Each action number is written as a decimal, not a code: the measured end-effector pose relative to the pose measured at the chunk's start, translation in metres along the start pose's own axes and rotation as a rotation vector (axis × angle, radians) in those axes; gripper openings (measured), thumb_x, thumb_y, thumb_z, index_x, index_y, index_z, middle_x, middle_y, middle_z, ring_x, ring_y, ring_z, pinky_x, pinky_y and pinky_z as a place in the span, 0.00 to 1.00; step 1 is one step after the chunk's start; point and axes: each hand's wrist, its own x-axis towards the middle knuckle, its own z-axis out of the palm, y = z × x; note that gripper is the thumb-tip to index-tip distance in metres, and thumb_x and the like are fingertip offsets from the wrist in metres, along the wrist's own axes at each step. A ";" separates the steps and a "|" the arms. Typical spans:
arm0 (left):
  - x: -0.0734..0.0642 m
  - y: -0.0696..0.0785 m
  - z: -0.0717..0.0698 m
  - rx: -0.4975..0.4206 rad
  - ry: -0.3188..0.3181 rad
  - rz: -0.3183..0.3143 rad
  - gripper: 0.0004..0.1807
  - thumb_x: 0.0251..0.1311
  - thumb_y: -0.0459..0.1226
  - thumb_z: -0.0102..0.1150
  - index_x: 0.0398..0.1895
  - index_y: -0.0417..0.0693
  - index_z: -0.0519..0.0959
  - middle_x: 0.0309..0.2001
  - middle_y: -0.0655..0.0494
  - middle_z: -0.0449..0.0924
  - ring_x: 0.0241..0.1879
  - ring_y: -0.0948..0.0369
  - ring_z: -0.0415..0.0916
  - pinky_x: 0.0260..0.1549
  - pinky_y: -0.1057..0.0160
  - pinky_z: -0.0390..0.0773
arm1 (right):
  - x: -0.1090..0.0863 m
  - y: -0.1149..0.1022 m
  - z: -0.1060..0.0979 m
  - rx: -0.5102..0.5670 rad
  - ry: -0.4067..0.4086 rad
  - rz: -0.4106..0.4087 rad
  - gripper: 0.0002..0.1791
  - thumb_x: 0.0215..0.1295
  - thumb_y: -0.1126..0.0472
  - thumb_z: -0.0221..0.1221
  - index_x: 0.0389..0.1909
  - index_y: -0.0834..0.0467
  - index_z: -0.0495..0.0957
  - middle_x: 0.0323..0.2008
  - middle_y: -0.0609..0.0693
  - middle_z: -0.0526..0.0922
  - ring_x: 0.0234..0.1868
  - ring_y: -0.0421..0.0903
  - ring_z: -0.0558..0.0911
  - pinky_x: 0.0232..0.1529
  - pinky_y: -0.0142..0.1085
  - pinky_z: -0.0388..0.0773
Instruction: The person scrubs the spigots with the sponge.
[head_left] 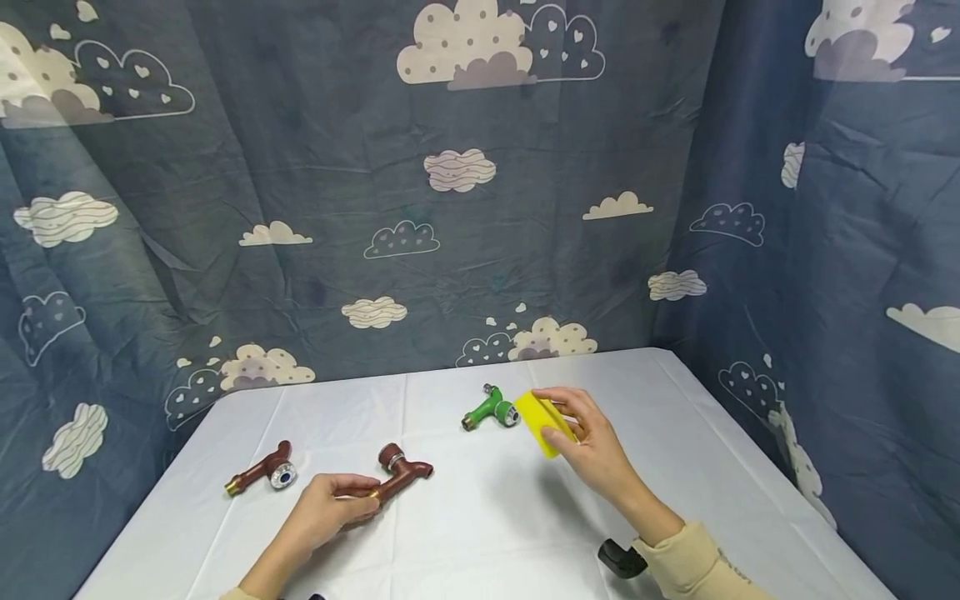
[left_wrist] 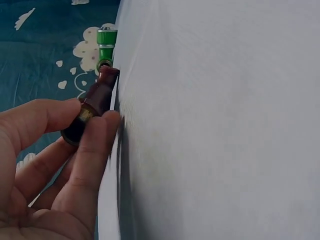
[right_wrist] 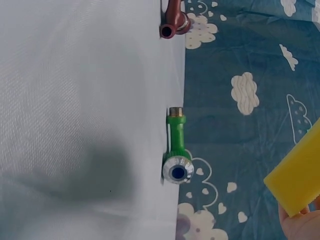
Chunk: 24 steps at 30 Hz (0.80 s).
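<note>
With thumb and fingers, my left hand [head_left: 330, 507] pinches the brass threaded end of a reddish-brown tap [head_left: 402, 477], low over the white table. The same tap [left_wrist: 101, 92] points away from the fingers in the left wrist view, its inlet towards the palm. On the right, my right hand [head_left: 592, 446] grips a yellow sponge [head_left: 542, 423] above the table, thumb on one side and fingers on the other. Only a corner of this sponge [right_wrist: 295, 175] and some fingertips show in the right wrist view. A green tap [head_left: 491, 408] lies just left of the sponge.
Another reddish-brown tap [head_left: 262, 468] with a chrome-ringed knob lies at the left of the white-covered table [head_left: 450, 533]. A black curved piece [head_left: 621, 558] rests beside the right sleeve. Dark cloud-patterned cloth [head_left: 337, 167] hangs around the back and sides.
</note>
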 end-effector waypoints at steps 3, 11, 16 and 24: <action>0.002 0.000 0.002 -0.086 0.013 -0.010 0.21 0.62 0.32 0.75 0.56 0.29 0.85 0.48 0.44 0.91 0.42 0.58 0.90 0.41 0.66 0.91 | 0.000 -0.001 0.002 -0.008 0.002 -0.007 0.27 0.69 0.72 0.65 0.68 0.53 0.80 0.64 0.57 0.77 0.59 0.56 0.82 0.59 0.38 0.86; 0.011 0.018 0.011 -0.274 0.044 -0.007 0.23 0.61 0.29 0.74 0.58 0.28 0.84 0.47 0.45 0.92 0.43 0.58 0.91 0.45 0.66 0.91 | 0.000 -0.006 0.009 -0.015 0.019 -0.037 0.28 0.68 0.73 0.65 0.67 0.53 0.81 0.65 0.58 0.77 0.61 0.59 0.82 0.56 0.38 0.88; 0.014 0.036 0.018 -0.290 0.039 0.031 0.23 0.62 0.31 0.74 0.58 0.29 0.84 0.46 0.46 0.92 0.43 0.59 0.91 0.46 0.67 0.90 | 0.001 -0.009 0.014 -0.019 0.011 -0.046 0.29 0.67 0.73 0.66 0.67 0.52 0.81 0.66 0.57 0.76 0.60 0.54 0.80 0.57 0.33 0.86; 0.017 0.060 0.035 -0.328 -0.022 0.093 0.23 0.61 0.31 0.76 0.59 0.29 0.84 0.49 0.46 0.91 0.44 0.59 0.92 0.49 0.64 0.90 | 0.004 -0.018 0.025 -0.147 0.044 -0.132 0.29 0.63 0.70 0.68 0.65 0.49 0.83 0.68 0.55 0.77 0.61 0.52 0.80 0.54 0.38 0.86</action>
